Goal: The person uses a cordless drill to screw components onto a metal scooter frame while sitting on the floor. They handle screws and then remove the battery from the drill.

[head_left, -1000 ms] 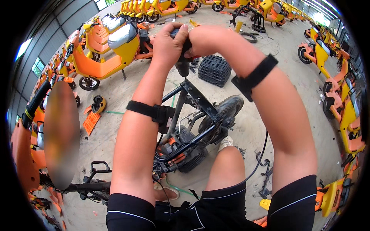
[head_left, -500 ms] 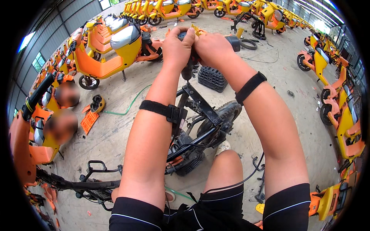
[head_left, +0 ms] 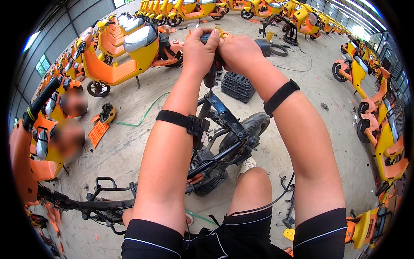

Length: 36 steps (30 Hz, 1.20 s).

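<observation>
Two-hand grip: left hand (head_left: pixel 200 52) and right hand (head_left: pixel 242 52), fingers closed around drill (head_left: pixel 210 77)
Drill: nose down, at black frame's (head_left: pixel 226 113) far end
Crate (head_left: pixel 238 88): just right of drill
Scooter (head_left: pixel 114 74): far left

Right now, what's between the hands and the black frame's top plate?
In the head view: the drill's dark chuck and a thin bit below it, between left hand, right hand and plate. Can't tell whether the bit touches.
</observation>
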Motion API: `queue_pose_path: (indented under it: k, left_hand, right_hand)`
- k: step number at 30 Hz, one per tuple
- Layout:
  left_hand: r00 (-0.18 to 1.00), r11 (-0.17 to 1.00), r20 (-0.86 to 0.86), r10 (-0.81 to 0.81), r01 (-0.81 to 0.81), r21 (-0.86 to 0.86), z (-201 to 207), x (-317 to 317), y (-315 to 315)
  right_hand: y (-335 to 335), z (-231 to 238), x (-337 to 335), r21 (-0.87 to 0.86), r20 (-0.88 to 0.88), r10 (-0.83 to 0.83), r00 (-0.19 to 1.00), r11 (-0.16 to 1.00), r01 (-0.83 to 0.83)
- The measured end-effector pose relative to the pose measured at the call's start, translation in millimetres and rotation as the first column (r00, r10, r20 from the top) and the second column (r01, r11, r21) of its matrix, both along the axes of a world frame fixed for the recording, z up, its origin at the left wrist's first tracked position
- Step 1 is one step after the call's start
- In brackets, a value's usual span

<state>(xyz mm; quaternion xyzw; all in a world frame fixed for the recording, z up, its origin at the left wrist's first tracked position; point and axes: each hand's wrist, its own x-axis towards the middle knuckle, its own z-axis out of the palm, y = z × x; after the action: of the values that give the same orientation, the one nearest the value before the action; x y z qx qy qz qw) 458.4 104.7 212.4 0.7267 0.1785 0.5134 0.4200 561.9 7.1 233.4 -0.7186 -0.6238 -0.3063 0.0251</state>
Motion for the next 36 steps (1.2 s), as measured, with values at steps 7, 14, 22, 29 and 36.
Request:
queue_pose_path:
  k: [7,14,22,29,36]
  left_hand:
    - [1.0,1.0,0.006,0.0,0.0,0.024,-1,3,1]
    - [0.999,0.999,0.031,0.016,-0.017,0.045,-7,1,6]
    - [0.999,1.0,0.031,-0.011,0.011,0.004,-5,-6,6]
    - [0.997,0.999,0.068,-0.034,0.033,0.009,-9,-5,9]
    - [0.993,0.997,0.085,-0.082,0.082,-0.003,-7,-7,9]
  right_hand:
    - [-1,-2,1,0.011,-0.013,-0.009,1.0,1.0,0.009]
    - [5,-5,-1,0.003,0.006,-0.023,1.0,1.0,0.023]
    - [6,-3,-12,0.056,0.041,-0.051,0.998,0.997,0.049]
    - [12,-12,-5,0.077,0.035,-0.025,0.999,0.997,0.022]
    - [6,-9,-18,0.074,0.086,-0.099,0.991,0.993,0.093]
